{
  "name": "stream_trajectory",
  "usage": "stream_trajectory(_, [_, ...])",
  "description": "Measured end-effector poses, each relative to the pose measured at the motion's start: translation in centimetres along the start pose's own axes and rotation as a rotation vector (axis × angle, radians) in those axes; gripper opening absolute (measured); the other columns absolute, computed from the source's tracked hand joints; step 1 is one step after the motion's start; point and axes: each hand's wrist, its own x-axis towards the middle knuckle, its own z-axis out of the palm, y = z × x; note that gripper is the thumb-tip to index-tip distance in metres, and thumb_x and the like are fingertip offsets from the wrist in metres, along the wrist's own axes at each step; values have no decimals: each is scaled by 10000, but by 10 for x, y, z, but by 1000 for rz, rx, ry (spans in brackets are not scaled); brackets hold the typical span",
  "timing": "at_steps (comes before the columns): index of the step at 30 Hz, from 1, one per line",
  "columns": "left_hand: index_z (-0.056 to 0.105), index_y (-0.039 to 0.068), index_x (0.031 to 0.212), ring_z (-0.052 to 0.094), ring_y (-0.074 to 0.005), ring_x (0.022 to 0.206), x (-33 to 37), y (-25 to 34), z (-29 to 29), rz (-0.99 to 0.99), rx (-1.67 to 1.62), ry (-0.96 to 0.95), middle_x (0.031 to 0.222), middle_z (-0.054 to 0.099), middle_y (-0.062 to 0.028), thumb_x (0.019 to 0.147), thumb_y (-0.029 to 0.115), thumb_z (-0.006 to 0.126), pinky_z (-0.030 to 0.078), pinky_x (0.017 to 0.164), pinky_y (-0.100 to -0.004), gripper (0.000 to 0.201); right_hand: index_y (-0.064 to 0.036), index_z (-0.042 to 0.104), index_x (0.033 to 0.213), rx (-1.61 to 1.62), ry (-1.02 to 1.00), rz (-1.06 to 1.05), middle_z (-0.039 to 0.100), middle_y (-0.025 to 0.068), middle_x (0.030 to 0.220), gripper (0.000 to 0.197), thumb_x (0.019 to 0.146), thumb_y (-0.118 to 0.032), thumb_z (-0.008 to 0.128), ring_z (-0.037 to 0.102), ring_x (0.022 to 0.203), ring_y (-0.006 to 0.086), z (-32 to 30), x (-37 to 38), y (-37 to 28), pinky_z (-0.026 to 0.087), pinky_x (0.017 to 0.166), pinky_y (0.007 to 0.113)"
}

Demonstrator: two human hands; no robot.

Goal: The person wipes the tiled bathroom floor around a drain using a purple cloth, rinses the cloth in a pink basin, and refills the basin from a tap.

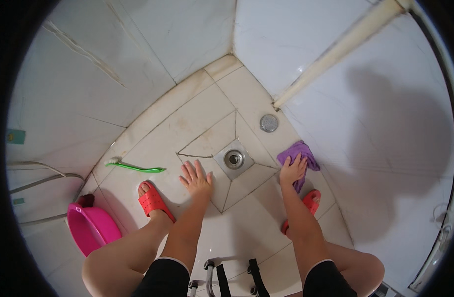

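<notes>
Touching cloth [301, 148] on tiled bathroom floor [195, 113]

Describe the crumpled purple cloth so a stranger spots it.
On the pale tiled floor, find the square metal drain. Right of it, by the white wall, the crumpled purple cloth lies under the person's right hand. Its colour and soft folds distinguish it from the round grey disc beyond.

Moderate, fairly even light. A broad, soft shadow [400, 138] darkens the right wall [331, 133]; small glint [300, 69] beside the pipe [341, 53]. Fisheye curves straight edges toward the black rim [1, 59].
</notes>
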Motion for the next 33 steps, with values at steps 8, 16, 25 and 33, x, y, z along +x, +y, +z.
stream_trajectory(8, [274, 98, 1381, 103, -387, 1348, 1, 0, 10, 67, -68, 97, 1451, 156, -210, 786, 331, 541, 101, 1029, -606, 692, -135, 612, 1064, 400, -129, -664, 546, 102, 1140, 453, 620, -49, 616, 459, 1043, 320, 20, 20, -111, 348, 895, 455])
stream_trajectory(16, [294, 107, 1375, 131, -394, 1343, 0, -8, -2, 39, -105, 99, 1447, 183, -206, 742, 313, 553, 112, 1023, -614, 714, -87, 597, 1063, 440, 22, -817, 518, 126, 1159, 402, 668, -14, 582, 448, 1062, 335, -12, 72, -211, 357, 914, 431])
stream_trajectory(25, [315, 105, 1361, 149, -387, 1341, 1, -6, 1, 28, -86, 95, 1444, 191, -205, 728, 303, 556, 132, 1018, -619, 706, -188, 585, 1075, 158, -268, -820, 501, 113, 1192, 390, 685, -184, 613, 445, 1039, 331, 19, 11, -173, 351, 860, 465])
stream_trajectory(33, [334, 108, 1352, 153, -388, 1340, 0, -12, 0, 25, -85, 107, 1442, 198, -205, 709, 300, 560, 127, 1020, -617, 708, -73, 611, 953, 771, -220, -668, 559, 134, 1026, 302, 667, -5, 544, 483, 976, 322, -2, 0, -211, 366, 884, 416])
